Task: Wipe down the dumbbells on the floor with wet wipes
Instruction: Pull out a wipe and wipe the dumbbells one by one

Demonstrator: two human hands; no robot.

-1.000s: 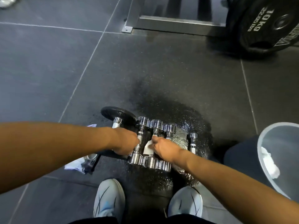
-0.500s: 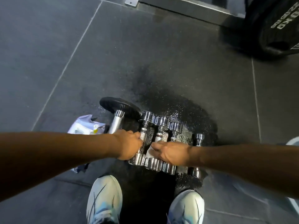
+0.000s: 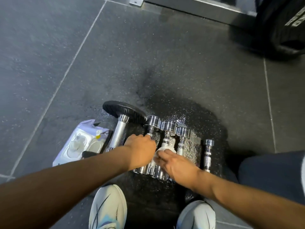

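Note:
Several chrome dumbbells lie side by side on a wet patch of dark floor. My left hand [image 3: 141,150] grips the handle of the leftmost small dumbbell [image 3: 153,121]. My right hand [image 3: 177,164] holds a white wet wipe [image 3: 162,151] around the handle of the second dumbbell [image 3: 168,128]. A third dumbbell [image 3: 182,136] lies just right of it, and a thinner one [image 3: 208,152] lies apart further right. A larger dumbbell with a black plate [image 3: 123,111] lies at the left.
An open pack of wet wipes [image 3: 82,142] lies left of the dumbbells. My two white shoes [image 3: 108,209] stand below them. A black weight plate [image 3: 287,28] and a metal rack base [image 3: 189,5] are at the top right. My knee [image 3: 272,174] is at the right.
The camera has moved closer and the view shifted. My right hand slid the wipe slightly along the second dumbbell's handle; my left hand keeps its grip.

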